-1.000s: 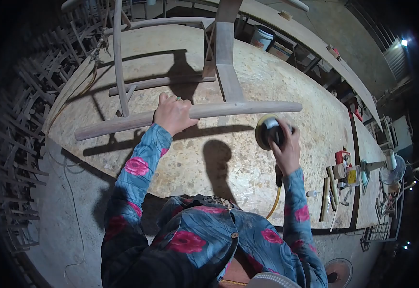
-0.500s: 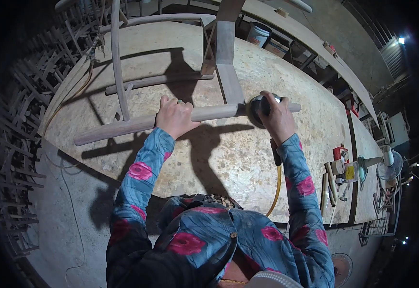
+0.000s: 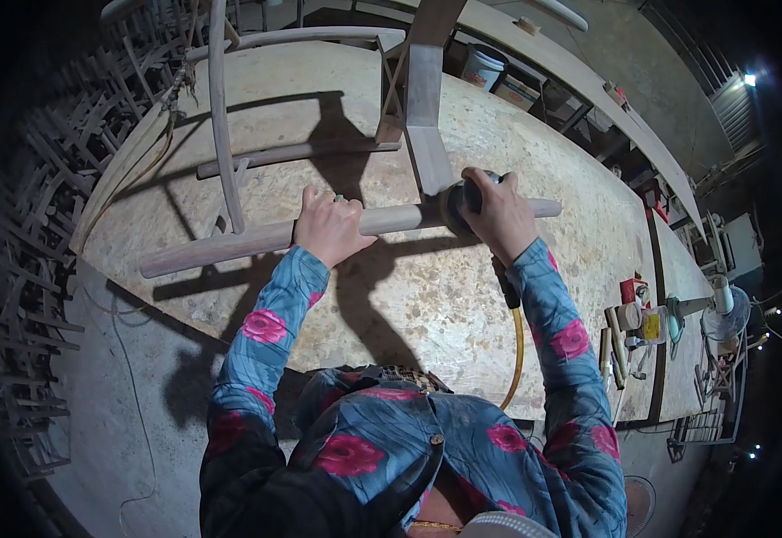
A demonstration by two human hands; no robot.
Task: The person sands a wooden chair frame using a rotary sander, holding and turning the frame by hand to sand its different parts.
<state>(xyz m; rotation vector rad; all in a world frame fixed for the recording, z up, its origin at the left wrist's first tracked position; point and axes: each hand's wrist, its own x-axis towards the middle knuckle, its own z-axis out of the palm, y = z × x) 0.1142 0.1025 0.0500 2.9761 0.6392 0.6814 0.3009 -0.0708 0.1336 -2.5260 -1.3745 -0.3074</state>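
A wooden chair frame (image 3: pixel 423 85) lies on the worktable, its long rounded leg (image 3: pixel 220 251) running crosswise in front of me. Around the middle of that leg my left hand (image 3: pixel 328 227) is closed, with a green ring on one finger. My right hand (image 3: pixel 500 213) grips a round dark power sander (image 3: pixel 452 208), which rests against the leg right of the wooden crosspiece. The sander's pad is mostly hidden by the leg and my fingers. A yellow hose (image 3: pixel 518 359) trails from the tool toward the table's near edge.
Sticks (image 3: pixel 618 345), a clear container with a yellow label (image 3: pixel 652 326) and a red box (image 3: pixel 633 290) lie at the right. A white bucket (image 3: pixel 483 66) stands beyond the table (image 3: pixel 427 323). Many wooden frames (image 3: pixel 37 242) are stacked at the left.
The right hand has brought the sander up and left, from beside the leg onto it, then farther left along it. The left hand keeps its hold on the leg.
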